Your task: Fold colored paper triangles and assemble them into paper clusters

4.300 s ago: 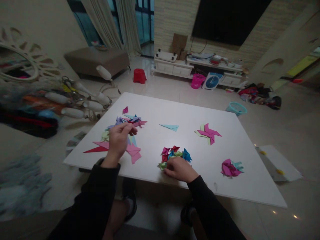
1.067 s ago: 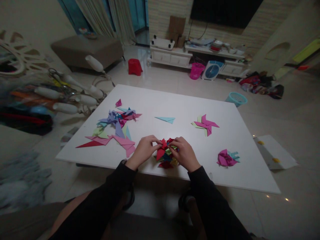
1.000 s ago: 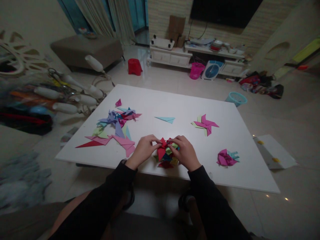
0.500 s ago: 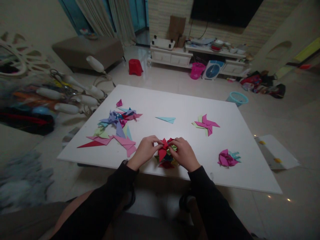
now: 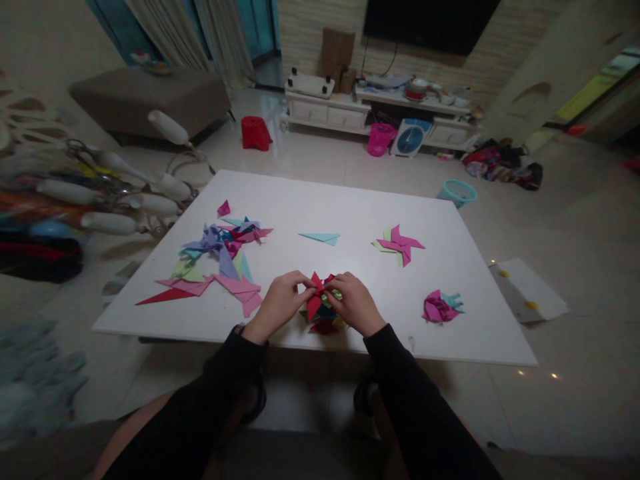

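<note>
Near the table's front edge, my left hand [image 5: 286, 300] pinches the left side of a red folded-paper piece [image 5: 314, 307]. My right hand [image 5: 354, 301] grips the same red piece from the other side, with thumb and fingertips close to the left ones. Under and around it lies a small heap of folded papers [image 5: 326, 327] in dark red, green and yellow, partly hidden by my hands. Beyond my hands a light-blue folded paper [image 5: 323, 237] lies flat. A pink and green paper pinwheel [image 5: 401, 245] rests to the right of it.
On the white table [image 5: 350, 207], a pile of coloured folded papers [image 5: 220, 250] spreads at left. A magenta and teal paper bundle [image 5: 440, 307] sits at right. A lamp with white shades [image 5: 170, 128] stands by the left edge, and a blue basket [image 5: 457, 192] beyond the far right corner.
The whole view has shifted, so the table and papers appear further left. Both hands stay on the red folded-paper piece, which looks slightly turned and narrower.
</note>
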`<state>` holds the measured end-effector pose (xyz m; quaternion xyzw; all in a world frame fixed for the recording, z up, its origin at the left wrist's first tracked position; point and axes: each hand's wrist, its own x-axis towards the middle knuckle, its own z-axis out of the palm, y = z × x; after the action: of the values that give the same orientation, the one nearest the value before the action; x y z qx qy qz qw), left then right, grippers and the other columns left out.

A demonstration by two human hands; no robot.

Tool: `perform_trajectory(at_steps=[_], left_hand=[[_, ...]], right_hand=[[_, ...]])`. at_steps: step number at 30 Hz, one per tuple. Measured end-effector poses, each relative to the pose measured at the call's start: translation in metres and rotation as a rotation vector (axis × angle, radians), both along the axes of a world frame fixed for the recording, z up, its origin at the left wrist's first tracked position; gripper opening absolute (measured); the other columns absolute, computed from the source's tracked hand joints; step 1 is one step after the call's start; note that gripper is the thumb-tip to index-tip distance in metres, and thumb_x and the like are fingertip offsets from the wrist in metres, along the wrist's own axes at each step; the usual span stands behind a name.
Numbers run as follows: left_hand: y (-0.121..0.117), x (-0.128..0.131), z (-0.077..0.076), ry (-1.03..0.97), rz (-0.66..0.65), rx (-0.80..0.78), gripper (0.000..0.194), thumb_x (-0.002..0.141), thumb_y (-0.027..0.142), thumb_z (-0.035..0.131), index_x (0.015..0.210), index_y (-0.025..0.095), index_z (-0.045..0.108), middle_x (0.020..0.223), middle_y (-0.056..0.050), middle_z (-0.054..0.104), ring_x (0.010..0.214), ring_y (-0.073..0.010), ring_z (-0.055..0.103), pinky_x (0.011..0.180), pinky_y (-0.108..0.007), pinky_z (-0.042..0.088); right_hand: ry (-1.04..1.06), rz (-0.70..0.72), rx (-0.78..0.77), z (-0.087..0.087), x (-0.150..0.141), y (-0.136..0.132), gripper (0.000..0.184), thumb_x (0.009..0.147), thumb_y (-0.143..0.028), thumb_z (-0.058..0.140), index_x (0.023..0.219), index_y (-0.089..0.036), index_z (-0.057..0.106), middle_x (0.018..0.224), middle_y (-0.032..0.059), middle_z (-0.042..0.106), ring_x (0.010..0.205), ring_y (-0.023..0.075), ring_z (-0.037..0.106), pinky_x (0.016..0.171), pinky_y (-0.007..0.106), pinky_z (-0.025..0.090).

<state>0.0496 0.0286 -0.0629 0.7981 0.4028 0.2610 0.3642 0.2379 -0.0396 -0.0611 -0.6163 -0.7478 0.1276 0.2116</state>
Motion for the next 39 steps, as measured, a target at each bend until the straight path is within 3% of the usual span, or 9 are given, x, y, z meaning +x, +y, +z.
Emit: perform_trajectory(at_steps=[9,11,14,16,18,20,23,39], left_hand=[[0.004,0.009,-0.002,0.001,-0.014,-0.009,0.011,0.086,0.026,0.064,0.085,0.019,0.071,0.084,-0.002,0.070,0.064,-0.0130,0.055,0.062,-0.025,0.041],[0.003,0.010,-0.003,-0.002,-0.008,-0.027,0.012,0.088,0.027,0.061,0.086,0.018,0.069,0.087,-0.003,0.071,0.064,-0.0128,0.056,0.061,-0.025,0.042],[0.002,0.011,-0.001,-0.003,0.013,-0.037,0.012,0.089,0.026,0.059,0.088,0.017,0.067,0.090,-0.003,0.071,0.064,-0.0128,0.056,0.062,-0.026,0.042],[0.002,0.012,0.000,0.003,0.011,-0.023,0.011,0.089,0.025,0.060,0.088,0.018,0.067,0.091,-0.003,0.070,0.065,-0.0131,0.056,0.063,-0.026,0.043],[0.003,0.012,0.001,0.012,0.000,-0.003,0.010,0.088,0.025,0.061,0.087,0.018,0.068,0.090,-0.003,0.070,0.067,-0.0135,0.056,0.065,-0.027,0.043],[0.003,0.012,0.000,0.016,-0.011,0.010,0.009,0.088,0.024,0.062,0.087,0.018,0.068,0.087,-0.003,0.068,0.067,-0.0138,0.056,0.065,-0.027,0.043],[0.002,0.011,-0.002,0.010,-0.030,0.017,0.008,0.088,0.023,0.061,0.088,0.018,0.068,0.087,-0.002,0.066,0.068,-0.0138,0.057,0.066,-0.026,0.043],[0.000,0.004,-0.001,-0.010,-0.054,0.020,0.004,0.086,0.018,0.064,0.086,0.018,0.069,0.087,-0.002,0.065,0.070,-0.0132,0.055,0.068,-0.026,0.042]], right_hand=[[0.018,-0.033,0.009,0.003,0.007,0.001,0.011,0.095,-0.025,0.062,0.096,-0.021,0.072,0.091,0.0057,0.066,0.092,0.0209,0.056,0.083,0.033,0.044],[0.090,-0.061,0.043,0.005,0.012,0.002,0.021,0.095,-0.024,0.060,0.114,-0.021,0.069,0.096,0.0059,0.066,0.093,0.0204,0.058,0.084,0.033,0.046],[0.291,-0.221,0.146,0.010,0.020,0.003,0.052,0.096,-0.022,0.056,0.147,-0.021,0.045,0.102,0.0048,0.064,0.084,0.0169,0.059,0.081,0.031,0.049],[0.387,-0.325,0.187,0.012,0.023,0.004,0.059,0.096,-0.023,0.053,0.152,-0.022,0.035,0.101,0.0041,0.063,0.077,0.0152,0.058,0.076,0.029,0.050],[0.391,-0.304,0.158,0.013,0.023,0.004,0.049,0.095,-0.023,0.054,0.143,-0.021,0.046,0.099,0.0041,0.064,0.077,0.0152,0.059,0.075,0.029,0.050],[0.307,-0.197,0.090,0.011,0.022,0.003,0.029,0.094,-0.020,0.056,0.123,-0.020,0.061,0.097,0.0046,0.065,0.082,0.0167,0.060,0.078,0.030,0.049],[0.153,-0.102,0.027,0.009,0.017,0.001,0.011,0.093,-0.018,0.058,0.099,-0.020,0.067,0.095,0.0054,0.066,0.093,0.0198,0.060,0.083,0.032,0.046],[0.066,-0.043,0.032,0.001,0.010,0.001,0.009,0.094,-0.019,0.061,0.087,-0.021,0.068,0.087,0.0040,0.064,0.089,0.0198,0.058,0.077,0.031,0.042]])
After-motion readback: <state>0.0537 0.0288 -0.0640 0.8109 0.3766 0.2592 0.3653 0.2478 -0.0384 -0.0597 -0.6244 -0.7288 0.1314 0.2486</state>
